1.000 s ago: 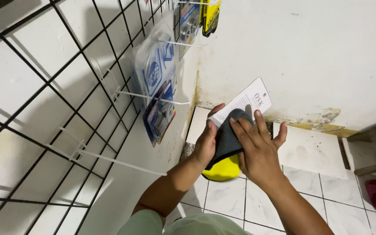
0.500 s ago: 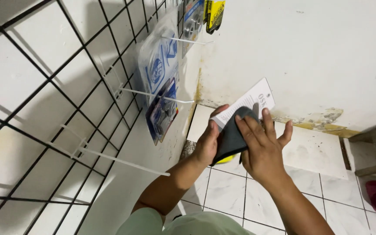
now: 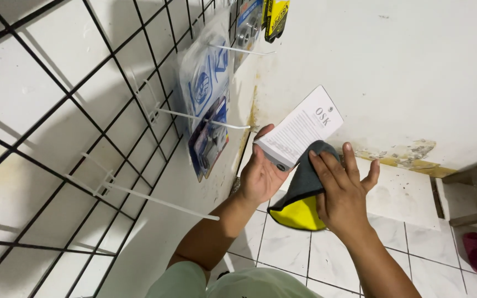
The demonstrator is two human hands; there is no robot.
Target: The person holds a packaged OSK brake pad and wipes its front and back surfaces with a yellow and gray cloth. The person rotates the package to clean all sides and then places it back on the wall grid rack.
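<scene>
My left hand (image 3: 260, 176) grips the white box (image 3: 299, 131) at its lower end; it looks light and stiff. My right hand (image 3: 343, 193), fingers spread, presses the soft grey-and-yellow cloth (image 3: 299, 201) against it.

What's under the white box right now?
The grey and yellow cloth lies under the white box, pressed by the right hand. The left hand grips the box's lower end. The box's underside is covered.

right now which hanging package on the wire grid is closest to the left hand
The blue blister pack on the lower hook, just left of the left hand; the others hang higher.
</scene>
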